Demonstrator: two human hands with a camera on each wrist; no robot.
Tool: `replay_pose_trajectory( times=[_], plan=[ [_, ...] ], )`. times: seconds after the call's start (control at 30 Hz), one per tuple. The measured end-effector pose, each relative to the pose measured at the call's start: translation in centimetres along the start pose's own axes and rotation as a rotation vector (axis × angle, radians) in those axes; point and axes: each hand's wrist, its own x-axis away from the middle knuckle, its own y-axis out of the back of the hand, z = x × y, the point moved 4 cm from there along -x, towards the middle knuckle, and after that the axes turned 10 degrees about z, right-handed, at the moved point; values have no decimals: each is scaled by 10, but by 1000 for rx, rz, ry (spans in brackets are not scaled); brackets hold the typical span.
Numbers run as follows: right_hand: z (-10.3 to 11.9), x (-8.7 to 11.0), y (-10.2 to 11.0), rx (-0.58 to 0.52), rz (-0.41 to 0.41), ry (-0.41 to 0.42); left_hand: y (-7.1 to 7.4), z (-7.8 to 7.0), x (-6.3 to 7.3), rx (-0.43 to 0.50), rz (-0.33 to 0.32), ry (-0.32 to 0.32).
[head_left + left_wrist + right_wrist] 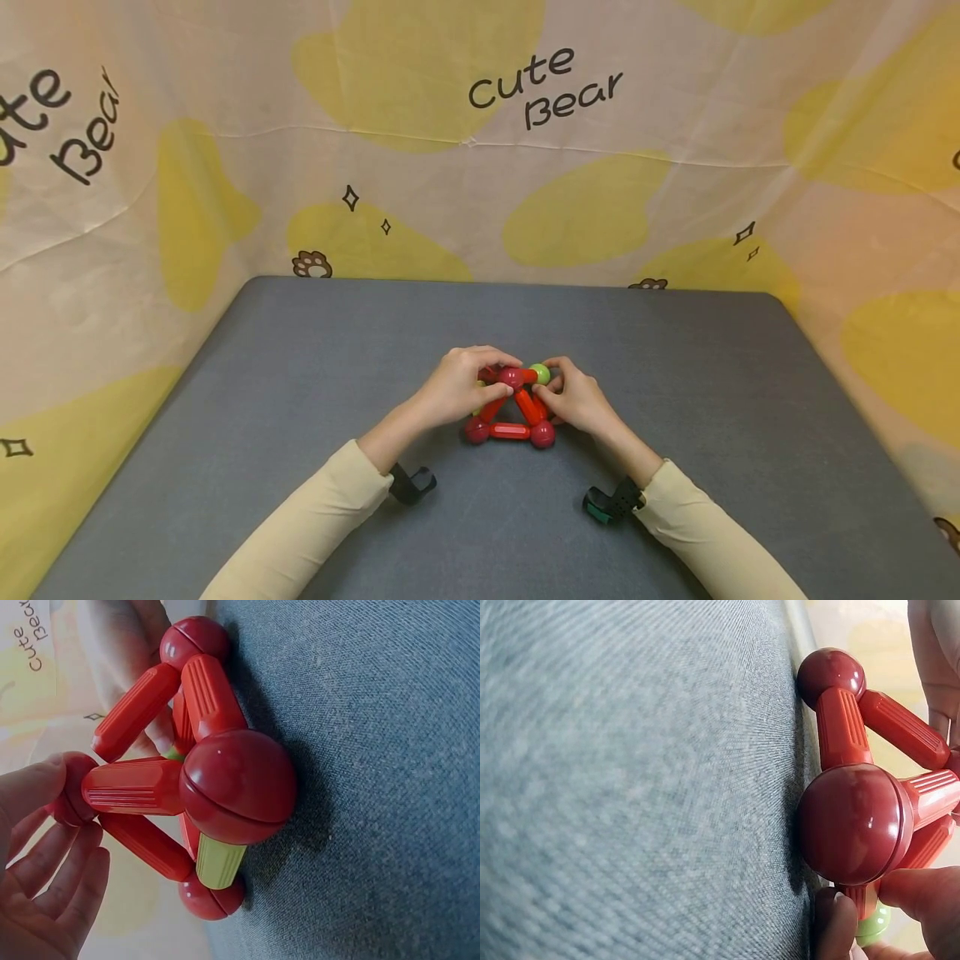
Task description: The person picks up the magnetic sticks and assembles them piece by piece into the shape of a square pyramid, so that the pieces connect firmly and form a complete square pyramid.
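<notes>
A pyramid-shaped toy frame of red ribbed rods (510, 431) and dark red balls (542, 434) sits on the table. My left hand (459, 383) pinches the ball at its peak (73, 787) between thumb and fingers. On the frame's other side, my right hand (581, 398) has its thumb and a finger about a low red rod (861, 898), beside a lime green ball (539, 373). A pale yellow-green rod (220, 862) joins two balls on the left side. The far side of the frame is partly hidden by the hands.
The grey table (337, 333) has a fabric-like surface. A printed cloth (420, 167) with yellow patches hangs behind and at both sides. Dark straps with devices (411, 485) are on both wrists.
</notes>
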Motion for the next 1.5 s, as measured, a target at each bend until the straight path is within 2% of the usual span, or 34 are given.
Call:
replay_pose_trajectory(
  times=[0.37,0.57,0.67,0.8,0.87,0.93,1.03,1.23,1.5],
  plan=[
    [1,1,-1,8,-5,1,-1,0,-1,-90,0,22],
    [1,2,0,14,-10,-5,-1,0,-1,-52,6,23],
    [3,5,5,116,-93,24,-1,0,-1,-44,6,17],
    [11,12,12,262,-270,96,-1,0,-1,-37,1,10],
    [16,16,13,273,-297,143,0,-1,-1,-43,1,15],
    [22,20,12,263,-278,195,0,-1,-1,-53,4,21],
    [30,25,9,235,-207,259,1,-2,-1,-75,8,32],
    [35,28,-1,224,-91,314,1,-3,-2,-99,12,37],
    [36,29,-6,265,-76,342,0,-2,-2,-113,16,31]
  ],
)
